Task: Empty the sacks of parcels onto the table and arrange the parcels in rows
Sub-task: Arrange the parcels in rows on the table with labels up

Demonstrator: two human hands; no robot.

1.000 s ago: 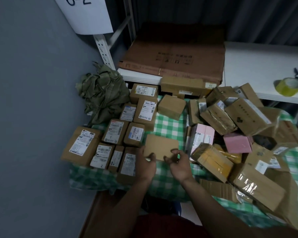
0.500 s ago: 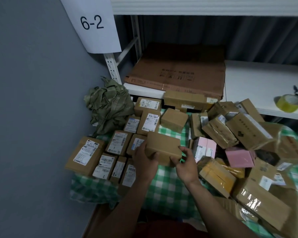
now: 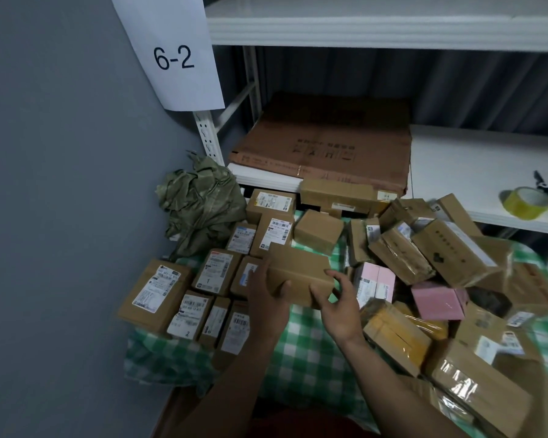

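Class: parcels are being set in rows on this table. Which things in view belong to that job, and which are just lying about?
Part of the job:
held box, in left hand and right hand
labelled rows
unsorted pile
empty sack

Lying about:
tape roll
flat carton
6-2 sign

Green-checked table [image 3: 301,349], labelled parcels in rows [image 3: 209,289], jumbled parcels [image 3: 437,279], crumpled green sack [image 3: 200,203]

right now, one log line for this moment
step: arranging rows | left hand: holds plain box | right hand: holds same box | box: above checked cloth
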